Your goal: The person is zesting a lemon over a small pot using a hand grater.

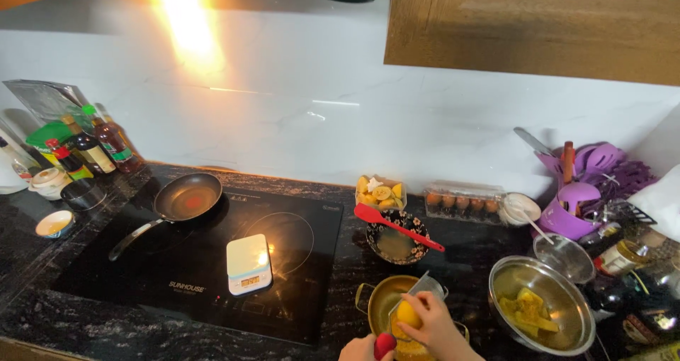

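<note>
Head view: two hands over one small gold-coloured metal pot (382, 299) on the dark stone surface (85, 325). The right hand (433, 323) grips one yellow fruit (409, 313) against a flat metal grater (418, 291); the left hand (363, 349) seemingly clasps its red handle (384, 345).

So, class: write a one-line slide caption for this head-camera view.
Right hand rubs a yellow fruit on a grater above a small pot beside the hob.

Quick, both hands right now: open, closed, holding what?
Left hand: closed on the red handle of a grater.
Right hand: closed on a yellow citrus fruit, against the grater.
</note>
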